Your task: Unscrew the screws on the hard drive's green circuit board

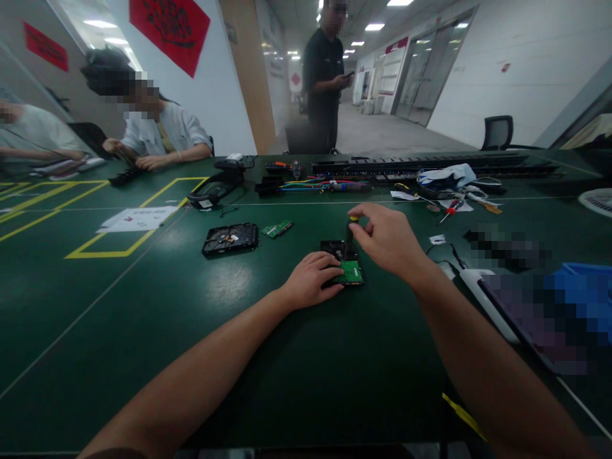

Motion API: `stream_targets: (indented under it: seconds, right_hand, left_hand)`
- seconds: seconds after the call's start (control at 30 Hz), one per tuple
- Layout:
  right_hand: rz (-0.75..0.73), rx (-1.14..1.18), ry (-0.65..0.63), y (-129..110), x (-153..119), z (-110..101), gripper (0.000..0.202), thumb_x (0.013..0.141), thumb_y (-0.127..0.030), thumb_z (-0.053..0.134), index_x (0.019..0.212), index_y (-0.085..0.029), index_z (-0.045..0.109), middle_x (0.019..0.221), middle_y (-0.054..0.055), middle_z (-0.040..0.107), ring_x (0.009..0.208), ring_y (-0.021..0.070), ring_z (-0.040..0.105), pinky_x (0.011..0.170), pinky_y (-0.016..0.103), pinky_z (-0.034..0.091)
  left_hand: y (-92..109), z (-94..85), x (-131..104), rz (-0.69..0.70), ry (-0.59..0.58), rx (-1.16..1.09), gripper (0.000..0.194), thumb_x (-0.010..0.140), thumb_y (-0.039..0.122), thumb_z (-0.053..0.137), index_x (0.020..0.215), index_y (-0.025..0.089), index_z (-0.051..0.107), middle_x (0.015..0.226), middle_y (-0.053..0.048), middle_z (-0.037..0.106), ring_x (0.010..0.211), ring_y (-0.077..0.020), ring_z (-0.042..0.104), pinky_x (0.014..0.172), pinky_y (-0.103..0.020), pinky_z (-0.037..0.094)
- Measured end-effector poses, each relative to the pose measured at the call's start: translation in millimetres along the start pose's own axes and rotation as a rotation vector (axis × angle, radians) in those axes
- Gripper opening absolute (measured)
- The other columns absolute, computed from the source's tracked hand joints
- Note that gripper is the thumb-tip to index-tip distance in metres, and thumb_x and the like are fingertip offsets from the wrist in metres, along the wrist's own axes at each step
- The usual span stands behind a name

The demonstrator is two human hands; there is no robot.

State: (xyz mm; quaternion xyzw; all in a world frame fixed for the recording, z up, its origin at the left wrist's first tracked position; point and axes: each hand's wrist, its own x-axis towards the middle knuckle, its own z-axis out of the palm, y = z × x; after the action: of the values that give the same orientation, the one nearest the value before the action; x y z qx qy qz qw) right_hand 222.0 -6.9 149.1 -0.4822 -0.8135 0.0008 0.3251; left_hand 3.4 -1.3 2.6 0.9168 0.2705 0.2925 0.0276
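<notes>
Screwdriver upright on a hard drive's circuit board.

The hard drive lies board-up on the green table, pinned flat by the left hand, whose fingers are spread over its near edge. The right hand pinches the yellow-capped screwdriver, which stands on the drive's far end, so a board screw looks to be in work (the tip itself is hidden); the next turn calls for steady downward pressure. Left of the drive lie a second drive and a loose green board.
</notes>
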Motion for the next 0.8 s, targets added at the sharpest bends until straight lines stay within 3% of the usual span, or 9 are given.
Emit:
stream_targets:
  seconds: [0.23, 0.53, 0.8]
  right_hand:
    - [-0.004, -0.012, 0.018, 0.3, 1.2, 1.8, 0.016, 0.097, -0.034, 0.066, 0.104, -0.021, 0.073, 0.109, 0.011, 0.074, 0.096, 0.0265, 0.068, 0.090, 0.041, 0.050]
    - [-0.004, -0.013, 0.031, 1.8, 0.8, -0.4, 0.020, 0.094, -0.017, 0.059, 0.109, -0.019, 0.071, 0.110, 0.010, 0.076, 0.088, 0.0237, 0.066, 0.084, 0.039, 0.048]
    - [-0.009, -0.023, 0.024, 1.7, 1.3, -0.3, 0.010, 0.097, -0.031, 0.066, 0.098, -0.022, 0.070, 0.103, 0.008, 0.073, 0.089, 0.0237, 0.064, 0.083, 0.038, 0.047]
  left_hand:
    - [-1.7, 1.3, -0.3, -0.005, -0.001, -0.021, 0.035, 0.098, 0.043, 0.070, 0.127, 0.024, 0.075, 0.132, -0.011, 0.071, 0.131, -0.0308, 0.061, 0.114, -0.052, 0.050]
    - [-0.9, 0.9, 0.6, 0.000, 0.006, -0.007, 0.034, 0.099, 0.043, 0.069, 0.126, 0.022, 0.075, 0.131, -0.011, 0.071, 0.131, -0.0304, 0.061, 0.115, -0.051, 0.049]
    - [0.0, 0.1, 0.8, -0.002, 0.012, -0.013, 0.034, 0.099, 0.043, 0.069, 0.125, 0.023, 0.075, 0.131, -0.011, 0.071, 0.131, -0.0301, 0.061, 0.115, -0.051, 0.050]
